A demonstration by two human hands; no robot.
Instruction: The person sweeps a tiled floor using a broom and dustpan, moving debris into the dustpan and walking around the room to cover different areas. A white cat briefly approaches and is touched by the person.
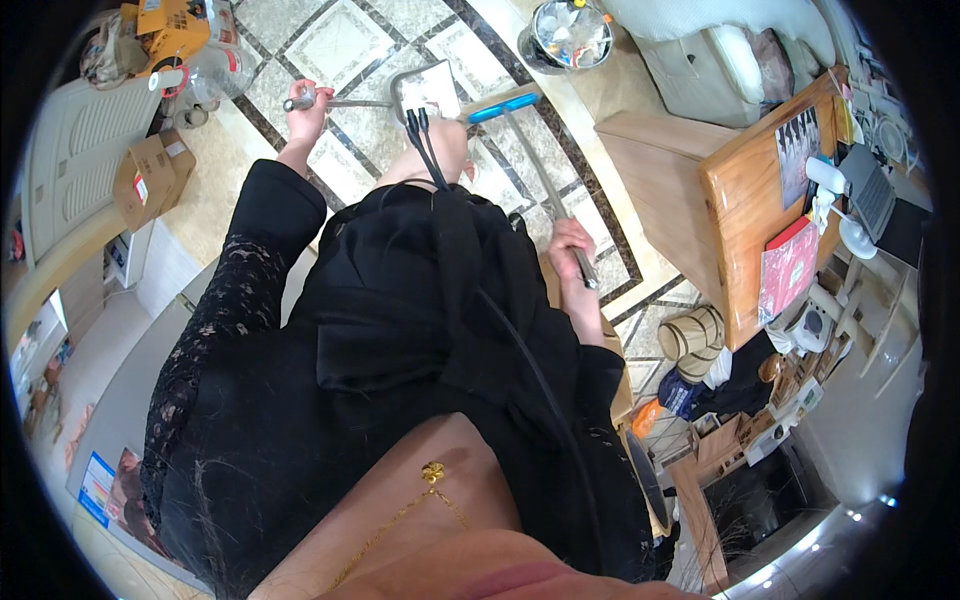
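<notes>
My left hand [306, 112] is closed around the end of a metal handle, which runs right to a grey-edged dustpan [426, 90] over the tiled floor. My right hand [571, 247] grips the metal pole of a blue-headed broom or squeegee [504, 108]. Its head lies just right of the dustpan, near the dark border of the floor; whether the two touch I cannot tell. Two black cables [424, 146] hang in front of my leg and hide part of the dustpan's near edge. What lies in the pan is unclear.
A lined waste bin [571, 37] with rubbish stands at the top right, near a pale chair [697, 75]. A wooden desk [716, 195] rises on the right. Cardboard boxes [150, 180] and large clear plastic bottles [217, 73] are on the left. Striped cylindrical items [690, 334] lie at lower right.
</notes>
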